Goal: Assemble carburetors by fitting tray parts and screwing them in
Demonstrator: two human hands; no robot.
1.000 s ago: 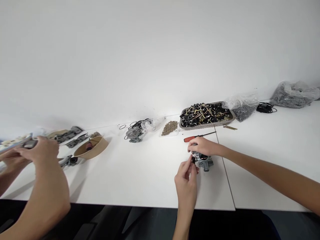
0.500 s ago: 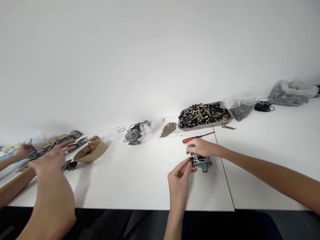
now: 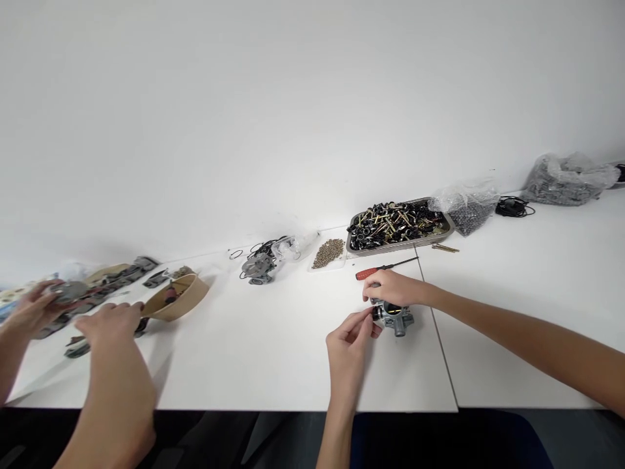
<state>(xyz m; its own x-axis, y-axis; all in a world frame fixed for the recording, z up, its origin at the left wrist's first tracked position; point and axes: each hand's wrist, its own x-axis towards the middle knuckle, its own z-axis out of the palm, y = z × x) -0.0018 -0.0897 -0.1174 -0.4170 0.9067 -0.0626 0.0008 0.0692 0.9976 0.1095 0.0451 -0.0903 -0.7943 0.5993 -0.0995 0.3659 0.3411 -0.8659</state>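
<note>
A grey metal part [image 3: 399, 322] with a round opening and a short spout lies on the white table. My left hand [image 3: 350, 335] pinches a small black ringed piece [image 3: 377, 313] at the part's left side. From the right, my right hand [image 3: 393, 288] reaches over the top of the metal part, its fingers curled down around the upper left edge. Just behind that hand lies a screwdriver [image 3: 367, 273] with a red handle.
Behind stand a metal tray [image 3: 401, 247] of black and brass pieces, a pile of small brass pieces [image 3: 329, 253] and plastic bags [image 3: 466, 205]. Another grey part [image 3: 258, 267] lies left. Farther left, a co-worker's hands [image 3: 110, 322] work near a beige bowl [image 3: 190, 303].
My hands and the metal part have stayed nearly in place. At the left, the co-worker's hands have shifted, and one now holds a round greyish piece.
</note>
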